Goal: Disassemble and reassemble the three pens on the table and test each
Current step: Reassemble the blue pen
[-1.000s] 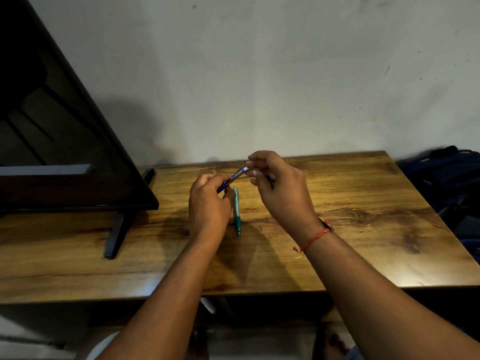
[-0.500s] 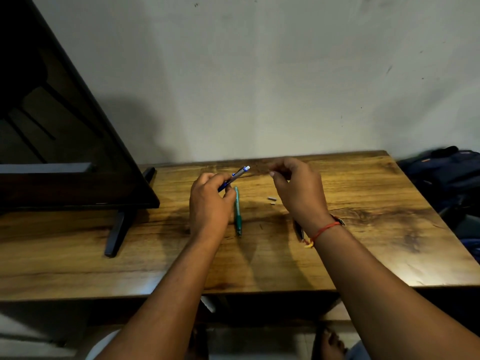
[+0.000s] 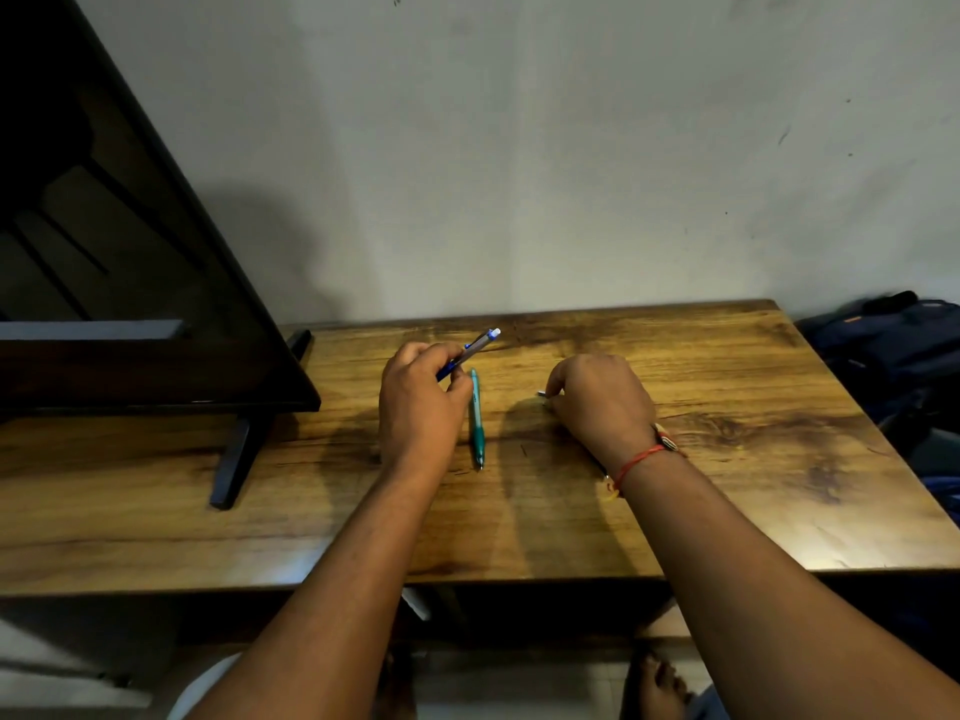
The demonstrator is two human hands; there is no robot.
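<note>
A slim blue pen with a clear pale end is held tilted above the brown wooden table by the closed fingers of the left hand. A teal plastic pen is laid flat just beside it. A small metal part is pinched on the tabletop by the right hand, a red thread bracelet being worn at its wrist.

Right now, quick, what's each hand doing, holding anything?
Left hand: closed on the blue pen, raised off the table.
Right hand: down on the table, fingertips at a small pen part; grip cannot be told.
</note>
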